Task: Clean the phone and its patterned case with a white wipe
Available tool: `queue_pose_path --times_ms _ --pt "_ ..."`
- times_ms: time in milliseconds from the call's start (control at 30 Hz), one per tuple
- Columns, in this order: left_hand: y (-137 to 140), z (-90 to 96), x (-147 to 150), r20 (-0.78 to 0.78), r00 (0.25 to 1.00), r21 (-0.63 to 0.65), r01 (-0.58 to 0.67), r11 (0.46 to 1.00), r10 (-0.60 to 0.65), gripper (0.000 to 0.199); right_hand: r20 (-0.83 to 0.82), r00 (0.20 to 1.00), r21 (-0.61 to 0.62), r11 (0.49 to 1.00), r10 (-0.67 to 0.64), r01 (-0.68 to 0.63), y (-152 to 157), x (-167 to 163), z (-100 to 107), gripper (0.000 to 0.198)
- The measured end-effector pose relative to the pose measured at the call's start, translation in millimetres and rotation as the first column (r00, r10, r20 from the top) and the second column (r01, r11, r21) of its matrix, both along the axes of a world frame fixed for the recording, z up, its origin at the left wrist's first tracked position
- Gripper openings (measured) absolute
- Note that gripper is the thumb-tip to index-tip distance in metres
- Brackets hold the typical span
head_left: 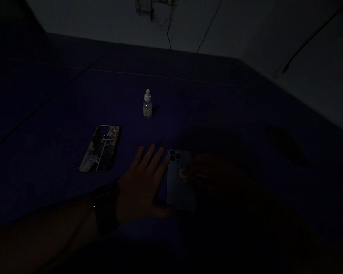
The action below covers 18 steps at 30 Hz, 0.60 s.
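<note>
A smartphone (177,190) lies back up on the dark purple surface, its camera cluster at the far left corner. My left hand (140,182), with a dark watch on the wrist, lies flat with fingers spread. Its little finger and thumb reach the phone's left edge. In deep shadow, my right hand (205,171) is closed over the phone's right side. From its fingertips a small white wad (183,174) sticks out against the phone's back; I cannot tell whether it is tissue or cloth.
Beyond the hands stands a dropper bottle (147,106) with a white top. To the left lies a patterned phone case (101,148). A dark flat object (287,144) rests at the right. Cables (169,30) hang along the back wall. The room is very dim.
</note>
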<state>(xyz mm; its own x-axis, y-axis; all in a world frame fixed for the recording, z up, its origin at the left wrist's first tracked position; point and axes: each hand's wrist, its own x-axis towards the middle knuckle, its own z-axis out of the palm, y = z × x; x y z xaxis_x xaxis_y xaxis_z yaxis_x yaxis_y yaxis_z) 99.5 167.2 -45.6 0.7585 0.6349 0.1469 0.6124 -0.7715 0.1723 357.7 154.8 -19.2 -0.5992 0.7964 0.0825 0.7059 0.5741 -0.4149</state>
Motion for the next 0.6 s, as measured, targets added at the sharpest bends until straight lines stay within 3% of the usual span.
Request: queue_pose_path --times_ms 200,300,467,600 --pt "1 -4.1 0 0.007 1.000 0.012 0.003 1.000 -0.003 0.119 -0.005 0.998 0.156 0.985 0.070 -0.068 -9 -20 -6 0.029" --pt "1 -6.4 0 0.022 1.000 0.028 0.005 1.000 -0.006 0.120 -0.019 0.989 0.142 0.980 0.146 -0.142 -8 -16 -7 0.026" --pt "0 -6.0 0 0.058 0.998 0.034 -0.011 0.999 0.009 0.117 0.018 0.999 0.107 0.994 0.035 -0.037 -5 -15 -3 0.025" --pt "0 -7.0 0 0.058 0.998 0.041 -0.008 0.999 0.006 0.115 -0.023 0.996 0.120 0.989 0.085 -0.082 -6 -21 -5 0.023"
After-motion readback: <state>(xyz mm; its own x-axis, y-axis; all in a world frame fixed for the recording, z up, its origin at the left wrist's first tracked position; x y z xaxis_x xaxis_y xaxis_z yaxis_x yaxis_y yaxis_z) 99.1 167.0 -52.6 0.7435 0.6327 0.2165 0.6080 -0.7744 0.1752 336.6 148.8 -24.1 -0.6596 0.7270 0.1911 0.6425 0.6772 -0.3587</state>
